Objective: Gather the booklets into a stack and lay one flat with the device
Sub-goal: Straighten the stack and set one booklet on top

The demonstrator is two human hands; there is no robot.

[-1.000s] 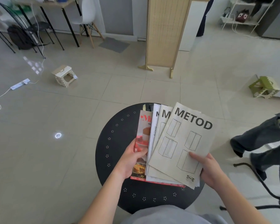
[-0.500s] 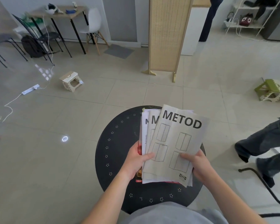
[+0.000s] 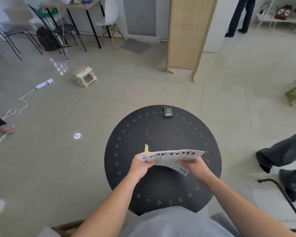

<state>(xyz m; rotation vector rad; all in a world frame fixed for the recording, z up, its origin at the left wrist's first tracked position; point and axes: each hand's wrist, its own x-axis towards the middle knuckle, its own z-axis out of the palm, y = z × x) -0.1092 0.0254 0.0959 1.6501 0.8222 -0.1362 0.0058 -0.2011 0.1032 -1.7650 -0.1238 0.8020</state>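
Lifted off the round black table since a moment ago, your METOD booklets now form one squared stack held nearly edge-on above it. Your left hand and right hand pinch its opposite ends. Thin, floppy paper sags and slides, so grip near the spine. Far across sits the small black device.

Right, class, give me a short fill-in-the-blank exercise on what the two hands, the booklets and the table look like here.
1. Both hands, left hand and right hand, hold the booklets above the round ____ table.
2. The top booklet's cover reads ____.
3. The small dark device lies near the table's ____ edge.

Missing words: black; METOD; far
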